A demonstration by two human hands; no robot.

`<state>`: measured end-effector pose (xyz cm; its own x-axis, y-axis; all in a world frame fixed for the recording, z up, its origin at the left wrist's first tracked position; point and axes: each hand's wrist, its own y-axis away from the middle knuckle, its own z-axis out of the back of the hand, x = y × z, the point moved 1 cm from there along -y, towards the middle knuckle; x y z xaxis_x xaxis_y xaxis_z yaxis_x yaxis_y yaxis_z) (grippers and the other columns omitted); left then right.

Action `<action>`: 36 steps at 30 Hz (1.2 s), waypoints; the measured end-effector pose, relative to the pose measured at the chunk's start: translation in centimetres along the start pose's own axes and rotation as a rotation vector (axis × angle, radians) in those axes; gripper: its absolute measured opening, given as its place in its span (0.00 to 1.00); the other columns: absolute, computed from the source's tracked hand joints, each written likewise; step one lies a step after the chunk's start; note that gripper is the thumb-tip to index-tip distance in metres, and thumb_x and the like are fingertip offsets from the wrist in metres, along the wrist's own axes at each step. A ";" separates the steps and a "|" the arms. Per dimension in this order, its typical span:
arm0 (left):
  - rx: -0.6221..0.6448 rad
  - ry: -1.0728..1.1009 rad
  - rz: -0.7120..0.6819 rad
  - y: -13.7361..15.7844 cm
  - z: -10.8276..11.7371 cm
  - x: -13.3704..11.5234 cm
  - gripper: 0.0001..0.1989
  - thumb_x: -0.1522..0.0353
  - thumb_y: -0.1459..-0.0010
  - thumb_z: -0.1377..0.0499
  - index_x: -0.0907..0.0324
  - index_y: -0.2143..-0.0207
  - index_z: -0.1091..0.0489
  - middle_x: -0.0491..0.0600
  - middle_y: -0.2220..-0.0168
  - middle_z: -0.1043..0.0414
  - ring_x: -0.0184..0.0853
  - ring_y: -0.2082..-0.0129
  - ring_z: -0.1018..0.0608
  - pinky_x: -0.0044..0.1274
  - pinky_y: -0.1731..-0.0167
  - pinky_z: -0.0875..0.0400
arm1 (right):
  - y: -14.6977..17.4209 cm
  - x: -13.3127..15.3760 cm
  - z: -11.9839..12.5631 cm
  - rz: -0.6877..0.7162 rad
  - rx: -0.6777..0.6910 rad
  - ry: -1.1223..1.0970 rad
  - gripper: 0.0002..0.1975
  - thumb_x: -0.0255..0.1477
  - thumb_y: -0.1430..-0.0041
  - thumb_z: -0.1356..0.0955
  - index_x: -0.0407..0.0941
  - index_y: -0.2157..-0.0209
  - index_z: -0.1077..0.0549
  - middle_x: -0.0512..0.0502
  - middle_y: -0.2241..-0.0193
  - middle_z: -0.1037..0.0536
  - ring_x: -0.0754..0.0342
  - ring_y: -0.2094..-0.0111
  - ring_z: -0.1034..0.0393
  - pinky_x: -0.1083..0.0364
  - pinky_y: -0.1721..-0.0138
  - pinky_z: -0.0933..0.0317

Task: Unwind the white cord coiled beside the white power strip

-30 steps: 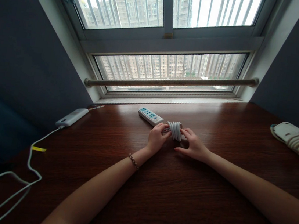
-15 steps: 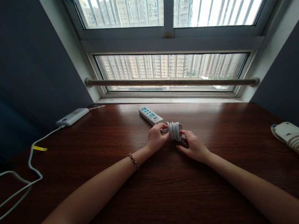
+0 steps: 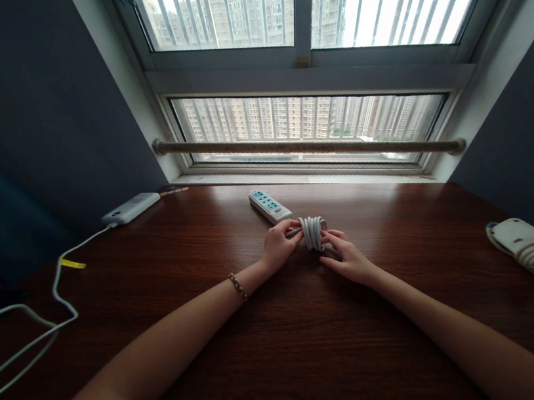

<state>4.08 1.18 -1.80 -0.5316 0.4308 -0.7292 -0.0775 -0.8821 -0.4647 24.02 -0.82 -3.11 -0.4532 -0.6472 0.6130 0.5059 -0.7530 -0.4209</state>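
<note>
A white power strip (image 3: pixel 270 207) with blue-green socket faces lies on the brown wooden table (image 3: pixel 305 351). Its light grey cord (image 3: pixel 312 233) is bundled, with several turns wrapped around the middle. My left hand (image 3: pixel 282 240) pinches the left end of the bundle, close to the strip. At the right end, my right hand (image 3: pixel 345 257) has its thumb and fingers around the cord's end loops. Part of what the right fingers grip is hidden behind them.
A white box-shaped device (image 3: pixel 131 209) with a white cable (image 3: pixel 56 283) stands at the left, near a yellow strip (image 3: pixel 73 264). Another white device (image 3: pixel 515 233) with a coiled cord lies at the far right. A metal rail (image 3: pixel 314 147) crosses before the window.
My right hand has shifted very slightly to the right at the bundle's end. The left hand keeps its hold, and the power strip stays put.
</note>
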 end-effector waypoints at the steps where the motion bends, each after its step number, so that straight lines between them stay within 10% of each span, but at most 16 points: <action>1: -0.002 0.000 0.006 0.0 0.0 0.0 0.11 0.66 0.48 0.41 0.59 0.62 0.27 0.49 0.64 0.23 0.35 0.65 0.21 0.24 0.64 0.28 | 0.0 -0.1 0.0 0.003 0.011 -0.008 0.17 0.30 0.48 0.33 0.41 0.55 0.32 0.37 0.46 0.37 0.45 0.43 0.46 0.46 0.43 0.49; 24: -0.145 0.016 0.116 -0.3 0.2 0.6 0.11 0.63 0.44 0.46 0.60 0.68 0.29 0.49 0.71 0.23 0.33 0.70 0.22 0.22 0.68 0.29 | 0.5 1.4 -0.1 0.077 -0.039 0.057 0.34 0.30 0.49 0.33 0.41 0.42 0.48 0.35 0.47 0.39 0.44 0.44 0.44 0.45 0.44 0.48; 36: -0.165 0.121 0.148 -0.5 0.0 1.4 0.13 0.61 0.42 0.48 0.61 0.64 0.31 0.48 0.70 0.25 0.31 0.74 0.23 0.22 0.73 0.27 | 0.6 2.2 -0.8 0.205 0.097 0.495 0.29 0.36 0.40 0.38 0.45 0.38 0.46 0.36 0.44 0.41 0.40 0.43 0.49 0.41 0.44 0.49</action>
<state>3.37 2.19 -2.57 -0.4210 0.3280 -0.8457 0.1374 -0.8985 -0.4169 22.74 -2.84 -2.57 -0.6179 -0.7759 0.1270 0.6748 -0.6062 -0.4210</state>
